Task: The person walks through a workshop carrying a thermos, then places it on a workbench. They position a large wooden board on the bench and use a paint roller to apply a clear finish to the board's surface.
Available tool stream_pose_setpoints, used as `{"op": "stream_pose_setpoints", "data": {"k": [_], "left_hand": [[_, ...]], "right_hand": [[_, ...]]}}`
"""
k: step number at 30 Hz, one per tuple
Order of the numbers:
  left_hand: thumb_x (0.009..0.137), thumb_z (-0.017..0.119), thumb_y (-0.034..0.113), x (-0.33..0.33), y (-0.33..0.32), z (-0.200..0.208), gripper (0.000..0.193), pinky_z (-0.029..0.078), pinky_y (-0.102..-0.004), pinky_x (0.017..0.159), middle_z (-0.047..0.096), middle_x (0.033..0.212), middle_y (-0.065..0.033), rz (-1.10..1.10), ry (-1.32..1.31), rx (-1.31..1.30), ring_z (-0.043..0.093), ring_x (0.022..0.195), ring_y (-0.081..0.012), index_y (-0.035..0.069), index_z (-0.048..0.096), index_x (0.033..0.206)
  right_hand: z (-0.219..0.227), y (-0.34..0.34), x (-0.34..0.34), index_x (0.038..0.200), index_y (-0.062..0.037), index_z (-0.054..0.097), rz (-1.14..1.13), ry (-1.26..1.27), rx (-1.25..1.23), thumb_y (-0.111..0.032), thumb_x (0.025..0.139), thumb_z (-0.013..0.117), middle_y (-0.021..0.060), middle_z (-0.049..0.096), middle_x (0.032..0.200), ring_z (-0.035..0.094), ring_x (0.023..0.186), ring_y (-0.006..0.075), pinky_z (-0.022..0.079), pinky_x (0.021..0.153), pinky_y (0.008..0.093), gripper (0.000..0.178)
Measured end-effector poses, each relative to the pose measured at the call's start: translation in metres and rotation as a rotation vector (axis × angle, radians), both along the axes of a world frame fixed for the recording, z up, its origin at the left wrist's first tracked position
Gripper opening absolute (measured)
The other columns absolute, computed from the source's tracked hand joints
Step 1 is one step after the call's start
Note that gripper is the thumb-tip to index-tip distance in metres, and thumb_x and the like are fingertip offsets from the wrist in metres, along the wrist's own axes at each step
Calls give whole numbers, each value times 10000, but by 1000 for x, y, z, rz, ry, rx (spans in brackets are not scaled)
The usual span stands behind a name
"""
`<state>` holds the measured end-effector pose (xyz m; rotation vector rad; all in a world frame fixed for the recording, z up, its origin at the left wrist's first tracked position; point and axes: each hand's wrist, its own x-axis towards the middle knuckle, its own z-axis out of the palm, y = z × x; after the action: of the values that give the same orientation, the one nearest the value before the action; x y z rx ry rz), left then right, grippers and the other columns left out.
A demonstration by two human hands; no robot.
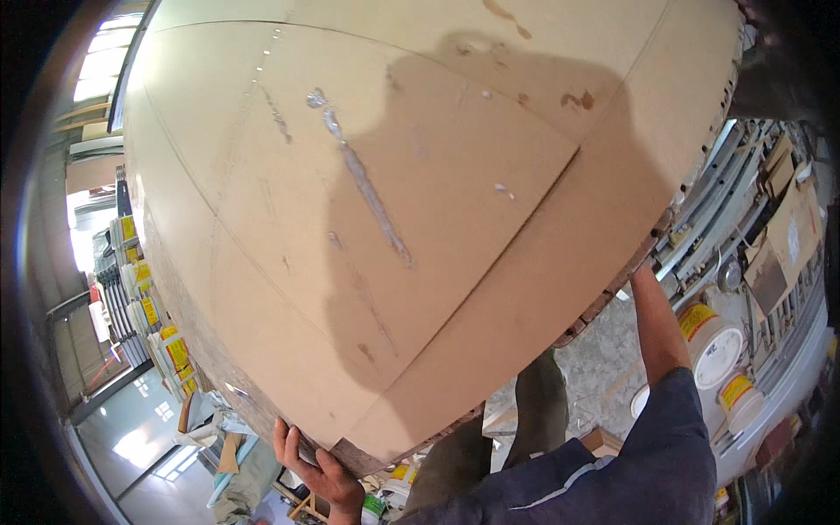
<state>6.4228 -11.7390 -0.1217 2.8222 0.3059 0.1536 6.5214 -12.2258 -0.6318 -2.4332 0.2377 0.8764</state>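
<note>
A large flat cardboard sheet [262, 289], tan with fold lines, a silvery smear and brown stains, fills most of the head view. It is tilted, and its lower corner points toward me. At that corner my left hand [317, 468] grips the edge, fingers and thumb closed on it. My right arm reaches up to the sheet's right edge, and my right hand [643, 273] goes in under it; its fingers are hidden behind the cardboard. A dark shadow of a head and shoulders lies across the sheet.
White buckets [713, 346] stand on the floor at the right, beside long metal strips [722, 197] and cardboard pieces [785, 232]. Stacked tubs with yellow labels [175, 350] line the left. A glossy grey panel [131, 437] lies at the lower left. My legs [538, 402] show below the sheet.
</note>
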Motion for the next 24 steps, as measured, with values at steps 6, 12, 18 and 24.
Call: {"op": "stream_pose_setpoints", "data": {"k": [6,12,18,24], "left_hand": [[991,438,338,0,-1,-7,511,235,-491,1146,361,1462,-227,31,-30,4,341,1370,-369,-30,408,1343],[987,430,347,4,0,-7,513,242,-496,1142,350,1472,-229,27,-6,-20,340,1371,-371,-29,413,1336],[990,422,331,1,-4,-6,503,238,-496,1142,352,1471,-222,26,-8,-9,339,1371,-369,-27,407,1344],[999,412,325,7,-5,-10,507,227,-483,1155,354,1472,-211,42,-30,-101,329,1380,-352,-32,396,1358]], "right_hand": [[-3,53,5,998,-41,707,-309,-179,-60,-368,867,614,227,690,1068,657,1026,394,527,877,455,364],[-41,45,-21,1002,-84,698,53,120,-144,-216,819,598,185,685,1093,649,1032,381,519,900,462,247],[31,-8,3,997,-82,687,46,-10,-5,-279,807,660,221,683,986,648,971,398,509,872,480,275],[-46,25,-35,1142,-126,623,-133,-152,-46,-264,833,626,183,679,1081,644,1017,368,502,887,496,339]]}}
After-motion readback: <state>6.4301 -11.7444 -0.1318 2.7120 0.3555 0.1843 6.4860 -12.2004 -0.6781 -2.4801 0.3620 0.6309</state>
